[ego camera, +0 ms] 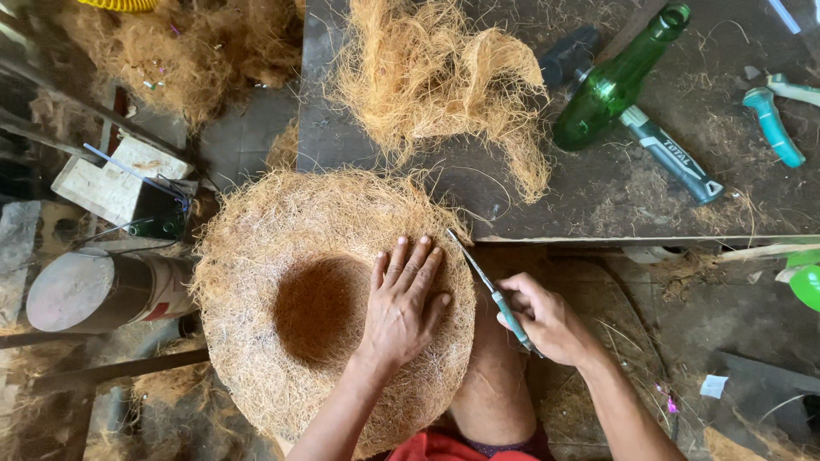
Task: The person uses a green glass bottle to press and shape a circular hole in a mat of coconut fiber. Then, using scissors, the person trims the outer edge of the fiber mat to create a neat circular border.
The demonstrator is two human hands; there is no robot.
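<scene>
Dark worn workbench, dusty fibre-strewn floor, soft daylight

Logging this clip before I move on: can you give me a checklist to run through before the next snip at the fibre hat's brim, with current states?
1. Left hand flat on coir fibre hat brim: ok.
2. Scissors gripped in right hand: ok.
3. Blade tips at brim edge: ok.
4. Left fingers clear of the blades: ok, though close.
5. Blades open or closed: cannot tell.
6. Green glass bottle lies well clear on the workbench: ok.
</scene>
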